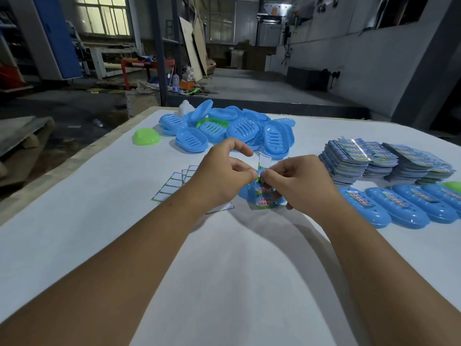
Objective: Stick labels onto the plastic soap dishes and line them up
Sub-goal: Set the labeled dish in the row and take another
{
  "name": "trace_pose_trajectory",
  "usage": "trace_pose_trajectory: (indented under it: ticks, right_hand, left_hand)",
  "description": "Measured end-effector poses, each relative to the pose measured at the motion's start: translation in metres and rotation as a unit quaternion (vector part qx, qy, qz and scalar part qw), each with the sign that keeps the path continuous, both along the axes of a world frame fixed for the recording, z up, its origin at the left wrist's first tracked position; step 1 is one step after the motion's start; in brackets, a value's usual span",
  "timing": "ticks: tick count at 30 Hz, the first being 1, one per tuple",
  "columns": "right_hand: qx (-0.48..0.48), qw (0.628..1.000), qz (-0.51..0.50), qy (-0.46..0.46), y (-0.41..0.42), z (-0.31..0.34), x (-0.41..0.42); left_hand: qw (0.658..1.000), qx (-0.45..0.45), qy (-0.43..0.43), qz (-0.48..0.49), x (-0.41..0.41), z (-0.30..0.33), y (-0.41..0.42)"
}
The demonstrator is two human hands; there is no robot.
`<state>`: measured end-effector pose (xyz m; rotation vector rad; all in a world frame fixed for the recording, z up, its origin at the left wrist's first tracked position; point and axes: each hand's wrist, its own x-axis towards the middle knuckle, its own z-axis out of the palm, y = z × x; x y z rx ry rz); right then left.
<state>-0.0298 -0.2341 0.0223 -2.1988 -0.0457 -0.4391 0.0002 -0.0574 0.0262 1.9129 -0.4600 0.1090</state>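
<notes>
Above a blue dish, both hands pinch a label, hiding most of it. Behind lie piled dishes; rightward, label stacks and labelled dishes.

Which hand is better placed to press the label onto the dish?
Right, probably. The right hand pinches the label directly above the blue dish; the left hand seems to pinch the backing strip.

Bare surface at six o'clock; dish pile blocks twelve, label stacks and dish row three.
</notes>
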Motion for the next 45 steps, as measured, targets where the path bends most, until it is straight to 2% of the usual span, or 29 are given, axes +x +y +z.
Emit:
trace_pose_trajectory:
  ticks: [28,33,45]
  right_hand:
    - [0.007,1.000,0.007,-0.005,0.007,0.001,-0.004]
    - [-0.005,1.000,0.001,-0.006,0.007,0.001,-0.002]
    - [0.033,0.998,-0.023,0.038,-0.006,-0.003,0.003]
  left_hand:
    - [0.998,0.017,-0.011,0.066,0.002,-0.007,-0.008]
    - [0.997,0.014,-0.003,0.071,0.003,-0.009,-0.007]
    - [0.989,0.021,0.046,0.141,0.012,-0.013,0.003]
